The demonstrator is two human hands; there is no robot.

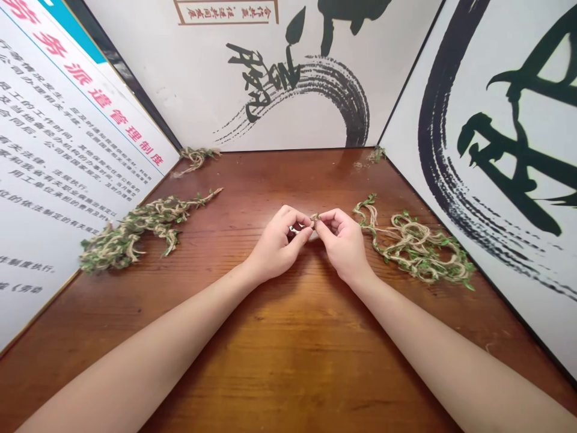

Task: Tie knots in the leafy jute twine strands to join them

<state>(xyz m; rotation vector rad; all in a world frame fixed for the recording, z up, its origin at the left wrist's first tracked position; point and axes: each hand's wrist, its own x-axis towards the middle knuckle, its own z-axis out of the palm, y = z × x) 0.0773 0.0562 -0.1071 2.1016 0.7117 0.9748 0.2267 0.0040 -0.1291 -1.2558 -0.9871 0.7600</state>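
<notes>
Over the middle of the wooden table (288, 361), my left hand (280, 245) and my right hand (346, 245) meet fingertip to fingertip. Between them is a small bit of leafy jute twine (315, 217), pinched by thumb and forefinger on each side. Most of this piece is hidden by the fingers. Just right of my right hand lies a loose, looped heap of the same green-leaved twine (419, 240). Whether the held bit joins that heap I cannot tell.
A thicker bundle of leafy twine (130, 234) lies at the left. A small tangle (198, 157) sits in the back left corner, and green scraps (377, 154) in the back right. Printed panels (288, 120) enclose the table on three sides.
</notes>
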